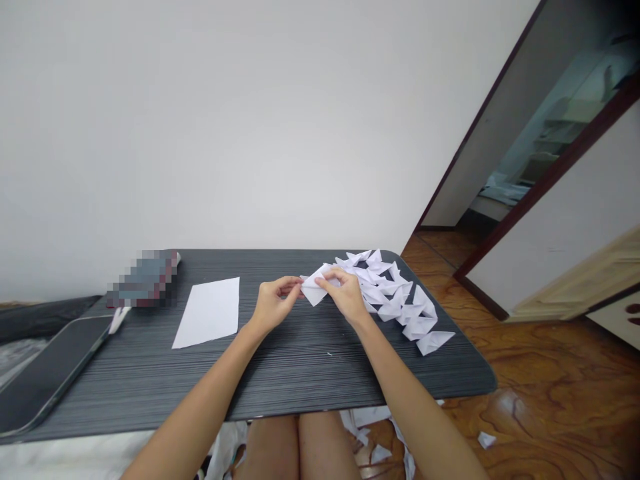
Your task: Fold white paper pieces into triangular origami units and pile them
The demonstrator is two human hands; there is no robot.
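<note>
Fingers of left hand (pixel 273 303) and right hand (pixel 345 293) pinch folded white paper piece (pixel 314 288), partly hidden, above striped dark table (pixel 300 360); creased triangular paper pile (pixel 400 303) just right; flat sheet (pixel 210 311) left.

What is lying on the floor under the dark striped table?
Under the dark striped table, torn white paper scraps lie on the wooden floor. The tabletop and the person's legs cover whatever lies further back.
</note>
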